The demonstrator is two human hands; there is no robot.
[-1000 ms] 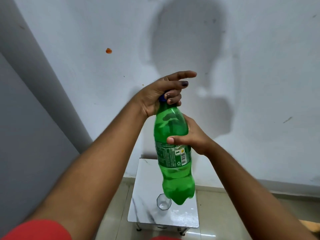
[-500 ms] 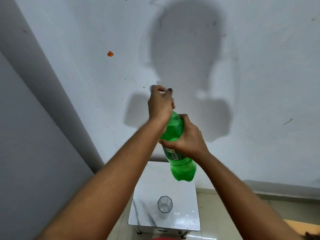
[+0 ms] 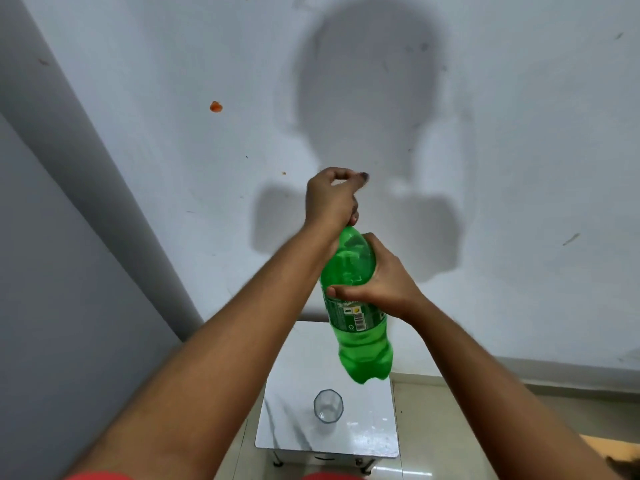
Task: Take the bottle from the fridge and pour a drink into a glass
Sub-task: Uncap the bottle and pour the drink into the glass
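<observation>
Head view, landmark: a small white marble-patterned square table point(image 3: 367, 441) is seen from above, low in the frame, against a pale grey wall.

Bottle: a green translucent plastic soda bottle point(image 3: 349, 268) with a printed label is held in the air above the table, its base hanging over the table's far edge, its neck tipped slightly away from the table.

Right hand: the right hand point(image 3: 388, 282) is wrapped round the bottle's shoulder, just above the label, thumb across the front.

Left hand: the left hand point(image 3: 330, 199) is closed over the top of the bottle, directly above the table; the cap is hidden under it, so whether the cap is off cannot be told.

Glass: a clear faceted drinking glass point(image 3: 328, 406) stands upright and appears empty near the table's centre, below the bottle's base and not touching it.

Change: compared with a second ago, when the left fingers were spread loosely across a visible blue cap, they are now curled shut and rotated over it; since half a second ago the bottle's label has come back into sight.

Meaning for the task: the bottle is already out of the fridge, and the cap is judged to be mid-twist. Pouring is not yet begun.

Risk: fizz may spurt on opening.
</observation>
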